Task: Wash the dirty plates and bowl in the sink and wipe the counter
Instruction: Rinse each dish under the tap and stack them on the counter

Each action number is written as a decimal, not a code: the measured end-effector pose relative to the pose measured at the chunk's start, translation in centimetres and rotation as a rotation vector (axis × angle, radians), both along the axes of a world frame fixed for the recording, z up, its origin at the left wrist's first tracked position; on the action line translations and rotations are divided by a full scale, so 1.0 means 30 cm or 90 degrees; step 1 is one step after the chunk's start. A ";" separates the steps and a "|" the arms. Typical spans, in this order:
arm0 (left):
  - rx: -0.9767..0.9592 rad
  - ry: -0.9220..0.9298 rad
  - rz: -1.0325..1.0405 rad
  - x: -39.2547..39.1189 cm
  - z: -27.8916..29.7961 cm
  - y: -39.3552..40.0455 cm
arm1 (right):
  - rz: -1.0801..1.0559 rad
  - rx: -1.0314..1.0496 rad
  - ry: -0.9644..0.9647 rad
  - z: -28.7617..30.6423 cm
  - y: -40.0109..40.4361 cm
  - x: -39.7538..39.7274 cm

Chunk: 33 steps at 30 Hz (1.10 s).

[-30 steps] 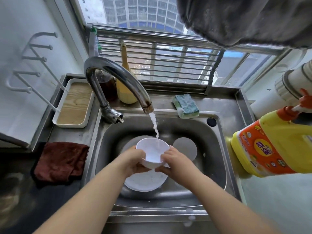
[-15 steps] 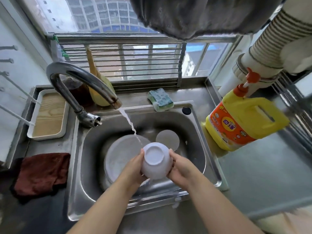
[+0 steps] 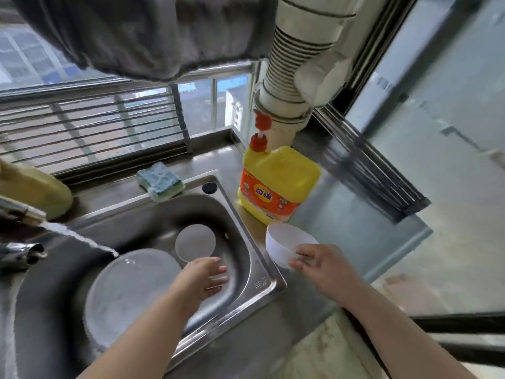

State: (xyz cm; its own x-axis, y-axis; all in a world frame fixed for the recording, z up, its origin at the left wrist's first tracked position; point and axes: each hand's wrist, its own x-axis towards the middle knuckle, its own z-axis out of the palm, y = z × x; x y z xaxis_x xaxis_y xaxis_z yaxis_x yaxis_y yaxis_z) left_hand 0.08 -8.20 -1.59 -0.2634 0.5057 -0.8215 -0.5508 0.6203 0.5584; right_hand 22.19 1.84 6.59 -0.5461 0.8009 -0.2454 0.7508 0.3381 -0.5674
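Observation:
My right hand (image 3: pixel 319 266) grips a white bowl (image 3: pixel 284 243) by its near rim, upright, over the counter just right of the steel sink (image 3: pixel 254 280). Over the sink's right side hovers my left hand (image 3: pixel 205 277), empty, fingers spread. A large white plate (image 3: pixel 128 294) lies in the basin, and a thin stream from the tap (image 3: pixel 19 212) at the left edge lands on it. Behind that plate lies a small round plate (image 3: pixel 195 242).
A yellow detergent jug (image 3: pixel 276 187) with an orange pump stands on the counter behind the bowl. A green sponge (image 3: pixel 161 181) lies on the sink's back rim. A ribbed white pipe (image 3: pixel 297 67) and a dark wire rack (image 3: pixel 363 165) are at the right; a grey cloth (image 3: pixel 142 31) hangs overhead.
Both hands held the bowl under the tap. Now my right hand has carried it out to the right over the counter, my left hand has let go, and the view has swung right.

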 end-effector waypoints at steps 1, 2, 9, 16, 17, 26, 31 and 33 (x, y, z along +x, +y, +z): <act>-0.003 0.007 0.002 0.012 -0.008 0.023 | 0.014 0.045 -0.062 -0.012 0.021 0.038; -0.001 0.012 0.007 0.023 -0.015 0.045 | 0.030 0.081 -0.115 -0.029 0.043 0.072; 0.048 0.178 -0.027 0.048 -0.032 0.141 | 0.014 0.303 -0.082 -0.142 0.222 0.105; 0.052 0.236 -0.022 0.007 -0.044 0.164 | -0.009 0.236 -0.078 -0.264 0.316 0.041; 0.045 0.246 -0.024 0.002 -0.051 0.157 | 0.004 0.230 -0.069 -0.271 0.321 0.042; -0.069 0.321 -0.068 -0.067 -0.184 0.064 | 0.057 0.447 0.066 -0.203 0.111 0.012; -0.181 0.294 0.015 -0.180 -0.473 0.038 | 0.187 0.321 0.144 -0.221 0.055 -0.184; -0.216 0.253 0.048 -0.231 -0.700 0.033 | 0.227 0.258 0.162 -0.230 0.042 -0.283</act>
State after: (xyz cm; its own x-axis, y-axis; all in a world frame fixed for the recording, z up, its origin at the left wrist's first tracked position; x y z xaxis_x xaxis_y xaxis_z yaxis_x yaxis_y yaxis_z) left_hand -6.84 -7.21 -22.61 -0.6133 0.1960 -0.7651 -0.3881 0.7689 0.5081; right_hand 13.70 3.11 -0.30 -0.8005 0.5591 0.2160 0.4076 0.7720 -0.4877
